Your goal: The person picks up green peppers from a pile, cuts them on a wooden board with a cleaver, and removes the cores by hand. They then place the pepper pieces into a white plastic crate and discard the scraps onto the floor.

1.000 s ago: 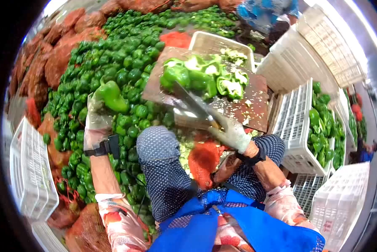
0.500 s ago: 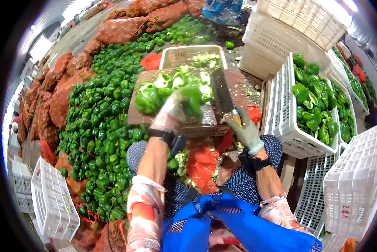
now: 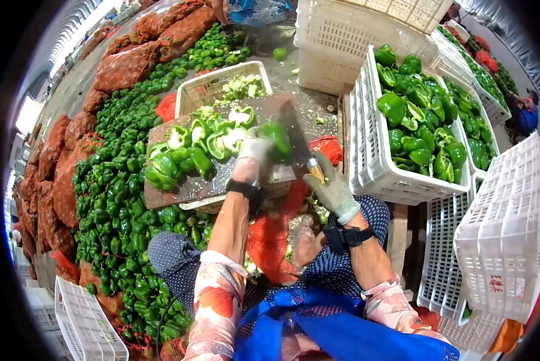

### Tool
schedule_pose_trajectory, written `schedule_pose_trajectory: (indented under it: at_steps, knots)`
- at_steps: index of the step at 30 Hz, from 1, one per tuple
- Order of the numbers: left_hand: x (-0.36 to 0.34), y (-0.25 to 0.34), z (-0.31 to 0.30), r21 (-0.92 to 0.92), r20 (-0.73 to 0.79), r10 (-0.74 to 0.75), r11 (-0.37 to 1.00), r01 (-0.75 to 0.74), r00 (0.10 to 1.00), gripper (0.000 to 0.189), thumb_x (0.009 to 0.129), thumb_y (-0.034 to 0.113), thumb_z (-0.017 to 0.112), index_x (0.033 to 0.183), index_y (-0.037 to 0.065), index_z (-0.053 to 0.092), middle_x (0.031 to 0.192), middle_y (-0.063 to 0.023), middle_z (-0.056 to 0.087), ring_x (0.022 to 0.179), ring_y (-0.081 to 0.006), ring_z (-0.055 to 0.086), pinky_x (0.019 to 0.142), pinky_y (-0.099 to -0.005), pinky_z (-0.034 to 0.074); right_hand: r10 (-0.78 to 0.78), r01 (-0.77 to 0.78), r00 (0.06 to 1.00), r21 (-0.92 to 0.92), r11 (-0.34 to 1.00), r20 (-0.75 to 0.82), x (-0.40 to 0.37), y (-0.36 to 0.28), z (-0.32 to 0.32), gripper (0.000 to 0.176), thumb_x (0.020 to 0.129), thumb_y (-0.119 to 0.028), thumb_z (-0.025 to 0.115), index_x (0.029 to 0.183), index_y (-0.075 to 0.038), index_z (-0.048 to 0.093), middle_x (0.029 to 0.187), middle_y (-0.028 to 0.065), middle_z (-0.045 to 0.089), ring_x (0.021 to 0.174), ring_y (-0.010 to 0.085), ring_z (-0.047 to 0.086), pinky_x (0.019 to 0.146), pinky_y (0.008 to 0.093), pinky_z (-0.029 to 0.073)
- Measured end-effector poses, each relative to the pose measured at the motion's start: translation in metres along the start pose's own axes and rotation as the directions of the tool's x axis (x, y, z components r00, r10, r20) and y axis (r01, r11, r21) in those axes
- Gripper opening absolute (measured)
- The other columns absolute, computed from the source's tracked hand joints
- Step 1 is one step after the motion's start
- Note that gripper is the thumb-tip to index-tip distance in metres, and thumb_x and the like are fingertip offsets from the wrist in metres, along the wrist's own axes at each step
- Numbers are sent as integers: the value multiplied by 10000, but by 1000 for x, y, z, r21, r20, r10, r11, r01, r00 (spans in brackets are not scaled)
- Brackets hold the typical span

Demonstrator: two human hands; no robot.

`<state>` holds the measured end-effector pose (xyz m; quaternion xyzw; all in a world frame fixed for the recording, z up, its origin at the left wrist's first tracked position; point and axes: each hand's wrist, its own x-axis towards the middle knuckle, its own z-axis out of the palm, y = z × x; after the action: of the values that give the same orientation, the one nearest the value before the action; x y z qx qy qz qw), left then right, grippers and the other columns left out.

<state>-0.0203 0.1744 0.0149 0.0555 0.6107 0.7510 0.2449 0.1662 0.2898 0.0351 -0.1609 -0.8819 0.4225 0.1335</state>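
My right hand [image 3: 335, 189], in a pale glove, is closed round the wooden handle of a cleaver [image 3: 293, 123] whose broad blade stands at the right end of the cutting board [image 3: 167, 195]. My left hand [image 3: 253, 153], also gloved, grips a green bell pepper [image 3: 275, 138], blurred, close beside the blade. Cut pepper halves [image 3: 219, 141] with pale insides lie on the board left of that hand. A whole-looking pepper [image 3: 163, 171] rests at the board's left end. Behind the board, a white bin [image 3: 189, 99] contains pale pepper cores [image 3: 244, 88].
A large heap of green peppers [image 3: 122, 204] covers the floor at left, with full red mesh sacks [image 3: 125, 66] beyond. At right stands a white crate [image 3: 366, 144] of cut peppers, near stacked crates [image 3: 324, 54] and a tilted crate [image 3: 505, 234]. Red netting [image 3: 270, 240] lies between my legs.
The view has shifted, so the board and bin appear further left. My left hand remains around a pepper, now nearer the cleaver blade. The cleaver stays in my right hand.
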Motion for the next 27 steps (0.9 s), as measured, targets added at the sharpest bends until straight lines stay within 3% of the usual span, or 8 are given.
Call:
schedule_pose_trajectory:
  at_steps: [3, 9, 11, 12, 17, 19, 24, 27]
  knots:
    - [-5, -4, -21, 432, 53, 24, 901, -44, 998, 448, 809, 44, 653, 1225, 16, 487, 877, -89, 638, 714, -176, 606, 604, -284, 512, 11, -11, 997, 7, 1000, 75, -1, -22, -8, 658, 874, -363, 586, 1407, -58, 350, 1310, 244, 504, 1132, 381, 559, 933, 427, 460]
    - [-6, -22, -43, 439, -18, 44, 898, -31, 999, 533, 842, 88, 689, 1304, -16, 444, 826, -50, 627, 630, -108, 565, 534, -246, 470, -420, 385, 879, -185, 904, -224, -8, -55, -11, 568, 894, -220, 568, 1381, -14, 358, 1190, 273, 569, 960, 371, 630, 826, 417, 516]
    - [-18, -2, -44, 482, -51, 26, 876, 1, 998, 555, 852, 78, 672, 1338, -15, 419, 822, -57, 625, 629, -104, 565, 529, -236, 471, -289, 274, 951, -134, 952, -107, -4, -62, -4, 561, 899, -215, 556, 1385, -24, 350, 1173, 290, 567, 848, 365, 653, 749, 412, 541]
    - [-32, 20, -38, 517, -73, 2, 856, 36, 997, 569, 859, 75, 661, 1358, -15, 404, 817, -63, 625, 625, -101, 564, 526, -229, 473, -2, 72, 980, -346, 936, 199, 8, -68, -2, 575, 913, -230, 532, 1411, -45, 314, 1065, 294, 605, 648, 323, 643, 599, 409, 546]
    - [-60, 153, -115, 489, 39, 296, 827, -277, 954, 478, 763, 128, 689, 1194, -24, 547, 905, -72, 606, 755, -159, 571, 662, -313, 493, 176, -7, 925, -448, 894, 336, 25, -69, 14, 556, 943, -465, 453, 1409, -188, 328, 924, 301, 621, 858, 414, 644, 726, 497, 517]
    - [-123, 224, -168, 498, -93, 504, 771, -398, 859, 468, 780, 193, 716, 1194, 41, 559, 989, -103, 613, 774, -180, 574, 654, -363, 502, 251, -45, 898, -491, 870, 361, 31, -53, 11, 489, 958, -312, 491, 1417, -240, 337, 1292, 313, 464, 968, 400, 628, 770, 505, 533]
    - [-324, 213, -355, 499, -636, 419, 864, -68, 648, 506, 851, 278, 673, 1272, 55, 503, 1117, -139, 602, 866, -217, 605, 681, -360, 520, -311, 342, 923, -112, 933, 227, 32, -9, -8, 571, 877, -207, 640, 1399, -103, 433, 1244, 172, 553, 730, 146, 604, 588, 270, 490]
    - [-427, 120, -389, 408, -777, 370, 912, -39, 510, 522, 868, 307, 660, 1280, 31, 498, 1104, -133, 607, 900, -217, 618, 715, -327, 523, 100, -98, 903, -28, 995, 419, 9, -63, -20, 530, 870, -162, 615, 1370, -83, 460, 964, 58, 619, 584, 58, 477, 496, 201, 383]
